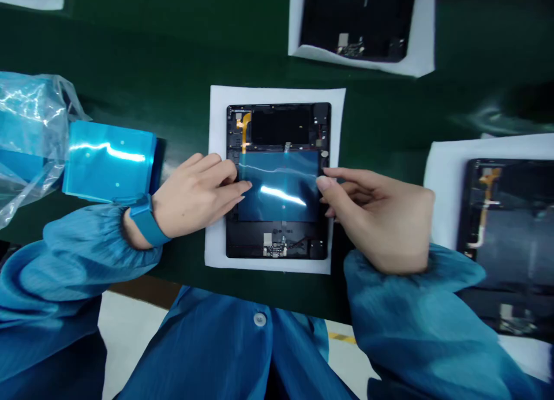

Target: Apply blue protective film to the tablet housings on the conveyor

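An opened tablet lies on a white sheet in front of me, its circuit board and gold ribbon cable showing. Across its middle rests a glossy blue plastic film that reflects a bright streak of light. My left hand has curled fingers at the film's left edge, with fingertips on the film. At the opposite edge, my right hand pinches the film between thumb and forefinger. Left of the tablet sits a stack of the same blue films.
A clear plastic bag with more blue film lies at the far left. Other opened tablets rest on white sheets, one tablet at the back and another tablet at the right. The table is dark green.
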{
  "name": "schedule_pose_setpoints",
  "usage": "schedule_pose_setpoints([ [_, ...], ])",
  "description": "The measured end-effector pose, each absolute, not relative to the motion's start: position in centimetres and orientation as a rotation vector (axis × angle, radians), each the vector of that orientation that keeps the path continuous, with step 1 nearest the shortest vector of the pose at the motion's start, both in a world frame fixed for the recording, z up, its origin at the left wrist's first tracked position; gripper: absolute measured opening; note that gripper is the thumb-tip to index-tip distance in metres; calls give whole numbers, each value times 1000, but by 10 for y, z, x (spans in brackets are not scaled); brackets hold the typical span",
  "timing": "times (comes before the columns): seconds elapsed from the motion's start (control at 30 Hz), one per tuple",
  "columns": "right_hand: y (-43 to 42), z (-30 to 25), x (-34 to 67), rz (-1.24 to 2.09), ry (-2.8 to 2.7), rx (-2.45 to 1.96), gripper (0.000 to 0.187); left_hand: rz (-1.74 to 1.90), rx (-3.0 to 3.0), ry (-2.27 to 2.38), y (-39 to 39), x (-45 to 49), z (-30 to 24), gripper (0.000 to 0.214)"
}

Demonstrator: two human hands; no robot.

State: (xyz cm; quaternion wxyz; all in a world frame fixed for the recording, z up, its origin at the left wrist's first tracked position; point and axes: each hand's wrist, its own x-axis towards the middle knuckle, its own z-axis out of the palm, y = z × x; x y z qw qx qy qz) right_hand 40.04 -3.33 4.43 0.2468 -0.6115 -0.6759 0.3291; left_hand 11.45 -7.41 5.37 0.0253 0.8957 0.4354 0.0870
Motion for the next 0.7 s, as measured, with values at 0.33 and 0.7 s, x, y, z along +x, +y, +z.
schedule_pose_setpoints([
  [0.33, -18, 23, 405, 1064, -1559, -1593, 27, -110, 2847, 1158, -48, 171, 61, 56],
  [0.7, -37, 48, 382, 444, -2644, -960, 37, 193, 2502, 1439, -40, 126, 60, 70],
])
